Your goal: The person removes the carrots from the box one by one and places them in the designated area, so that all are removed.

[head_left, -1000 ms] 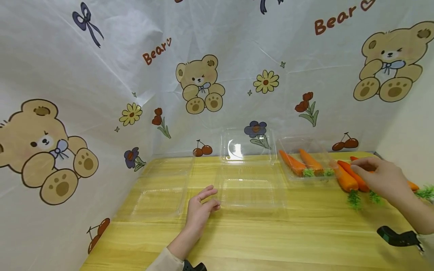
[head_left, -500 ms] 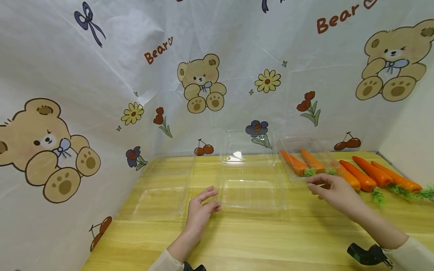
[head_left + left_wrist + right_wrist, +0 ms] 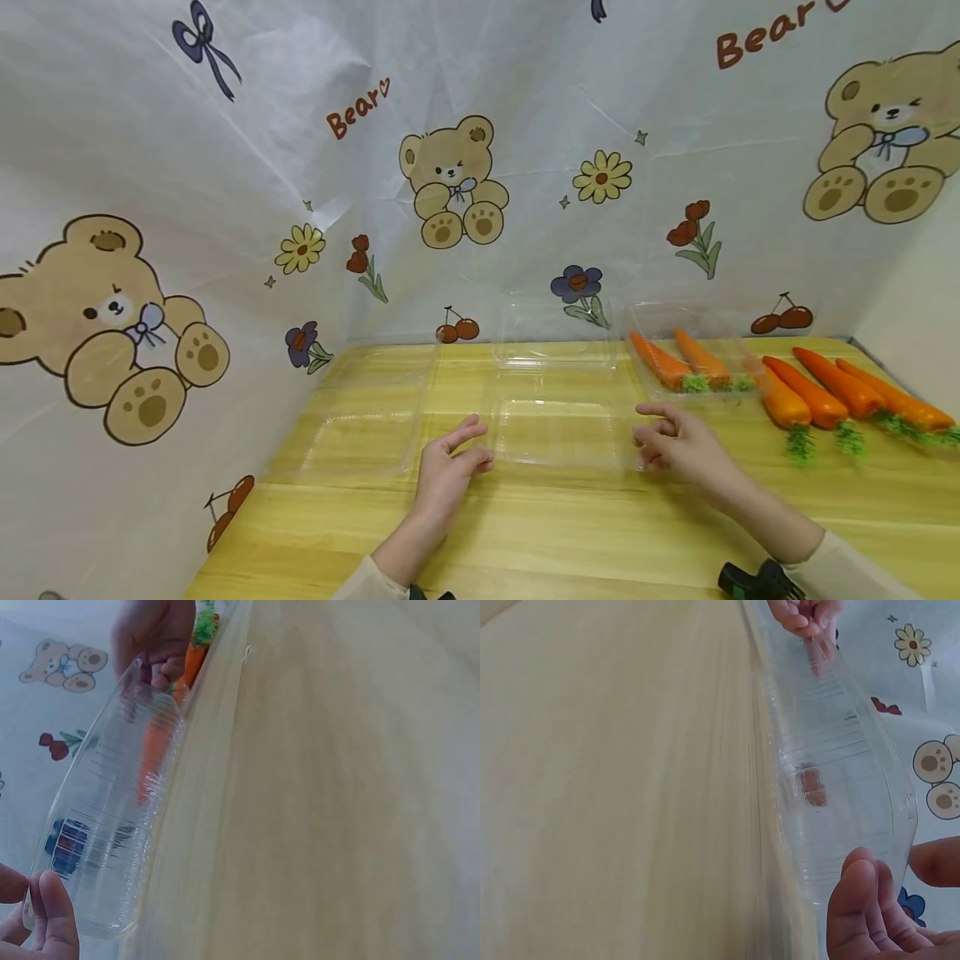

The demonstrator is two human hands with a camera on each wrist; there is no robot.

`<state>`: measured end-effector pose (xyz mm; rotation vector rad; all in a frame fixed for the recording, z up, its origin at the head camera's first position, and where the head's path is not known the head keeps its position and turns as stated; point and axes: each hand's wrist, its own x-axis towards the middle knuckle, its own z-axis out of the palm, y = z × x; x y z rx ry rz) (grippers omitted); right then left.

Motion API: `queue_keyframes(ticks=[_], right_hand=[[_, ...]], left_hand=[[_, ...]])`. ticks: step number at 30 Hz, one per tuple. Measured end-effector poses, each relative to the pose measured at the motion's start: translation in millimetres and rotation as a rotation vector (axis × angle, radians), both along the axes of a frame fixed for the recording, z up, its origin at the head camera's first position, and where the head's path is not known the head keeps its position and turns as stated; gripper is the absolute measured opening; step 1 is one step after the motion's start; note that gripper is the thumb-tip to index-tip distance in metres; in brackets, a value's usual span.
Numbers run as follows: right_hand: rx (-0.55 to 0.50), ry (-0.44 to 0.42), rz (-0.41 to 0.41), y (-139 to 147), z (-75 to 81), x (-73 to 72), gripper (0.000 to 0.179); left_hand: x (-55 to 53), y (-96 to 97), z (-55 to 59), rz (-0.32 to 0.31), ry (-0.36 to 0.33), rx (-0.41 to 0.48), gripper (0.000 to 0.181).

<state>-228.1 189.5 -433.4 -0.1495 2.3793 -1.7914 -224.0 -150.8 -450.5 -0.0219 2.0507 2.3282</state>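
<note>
A see-through plastic clamshell box (image 3: 558, 429) lies on the table between my hands, its lid (image 3: 555, 333) raised behind it. At its left rim my left hand (image 3: 446, 471) pinches the corner between thumb and fingers, seen close up in the left wrist view (image 3: 49, 915). My right hand (image 3: 686, 446) is at the right rim. In the right wrist view, its fingers (image 3: 859, 900) lie along the box wall and its thumb (image 3: 937, 862) is by the rim, with a gap between them.
Right behind my right hand, another clear box (image 3: 645, 387) holds two carrots (image 3: 701, 358) with green tops. Several loose carrots (image 3: 847, 383) lie farther right. A third clear box (image 3: 360, 442) sits open at left. A bear-print sheet (image 3: 525, 192) hangs behind the table.
My right hand has moved left from the loose carrots to the right rim of the middle box. My left hand stays at the left rim. The head view has shifted slightly.
</note>
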Motion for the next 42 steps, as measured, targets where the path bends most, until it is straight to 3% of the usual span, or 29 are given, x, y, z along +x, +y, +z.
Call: queue_keyframes(ticks=[19,32,42], right_hand=[[-0.082,0.008,0.079,-10.4,1.3,4.6,0.067],[-0.084,-0.009,0.089,-19.7,1.7,3.8,0.066],[-0.086,0.03,0.092,-37.4,7.3,0.0,0.063]], left_hand=[[18.1,-6.8,11.0,0.005,-0.018,0.006,0.048],[29.6,-16.7,18.7,-0.003,-0.034,-0.001,0.046],[37.1,-29.8,26.4,0.026,-0.03,-0.037,0.046]])
